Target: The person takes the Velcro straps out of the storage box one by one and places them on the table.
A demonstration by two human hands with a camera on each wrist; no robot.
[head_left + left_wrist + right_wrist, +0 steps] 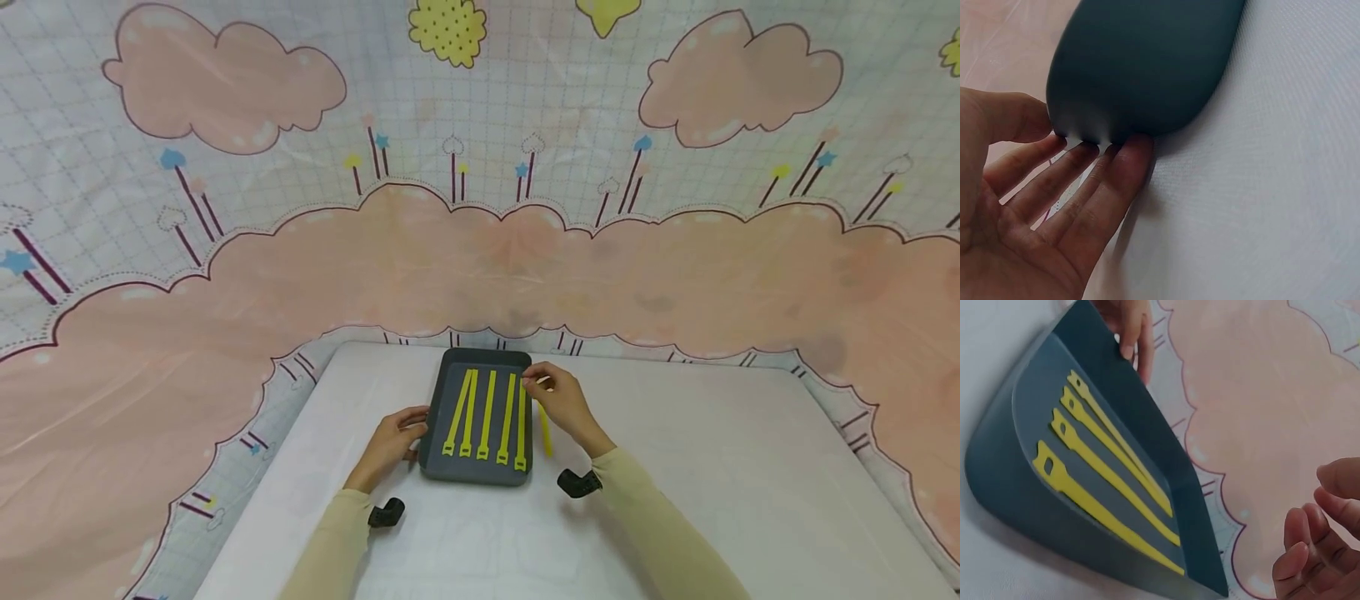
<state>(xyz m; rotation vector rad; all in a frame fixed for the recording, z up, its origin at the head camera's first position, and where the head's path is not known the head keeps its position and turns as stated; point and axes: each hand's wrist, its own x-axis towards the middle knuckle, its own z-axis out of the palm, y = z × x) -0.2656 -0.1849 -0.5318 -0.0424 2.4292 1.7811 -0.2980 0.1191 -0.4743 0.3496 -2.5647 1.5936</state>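
A dark grey-blue tray (pixel 476 477) holds several yellow straps (pixel 487 417), thin bands with a notched, slotted head at the near end. Against the tray's left side, my left hand (pixel 1047 206) rests its fingertips on the outer wall, fingers extended and thumb by the edge. My right hand (pixel 562 404) is over the tray's upper right rim, its fingertips overlapping the far end of the rightmost strap (pixel 521 425) in the head view. Thumb and forefinger are close together, other fingers loosely bent; the right wrist view shows nothing between them (pixel 1322 537).
Another yellow strip (pixel 545 429) lies on the white table (pixel 712 467) just right of the tray, partly under my right hand. A patterned cloth (pixel 480 267) with pink clouds rises behind the table's back edge. Dark wrist cameras (pixel 577 483) sit below both hands.
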